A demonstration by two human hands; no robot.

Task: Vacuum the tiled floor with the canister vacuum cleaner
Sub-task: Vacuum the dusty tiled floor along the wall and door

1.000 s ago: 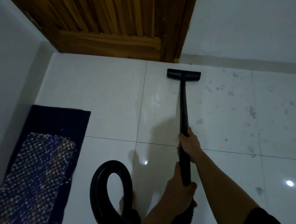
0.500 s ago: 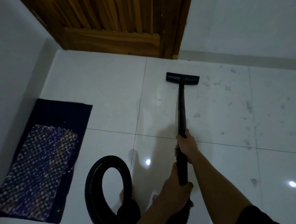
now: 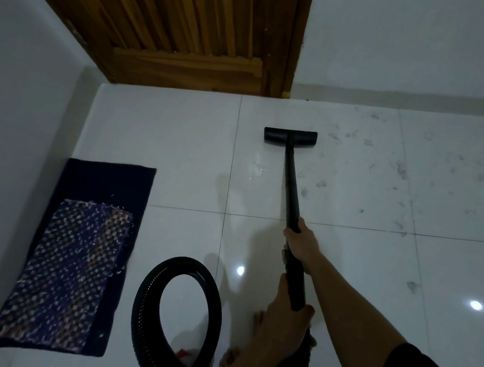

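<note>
We see glossy white floor tiles (image 3: 179, 146), a ribbed black hose (image 3: 144, 307), a slatted wooden door (image 3: 177, 18), and a woven cloth mat (image 3: 70, 273).

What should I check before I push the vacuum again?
1. Both hands hold the wand: right hand higher up, left hand at its lower end. Ok.
2. Floor head lies flat on the tiled floor. Looks ok.
3. Floor right of the head is clean: dust specks lie there. Not ok.
4. Hose loop stays apart from the blue mat. Ok.
5. Canister is out of the way: it is not in view. Cannot tell.
</note>
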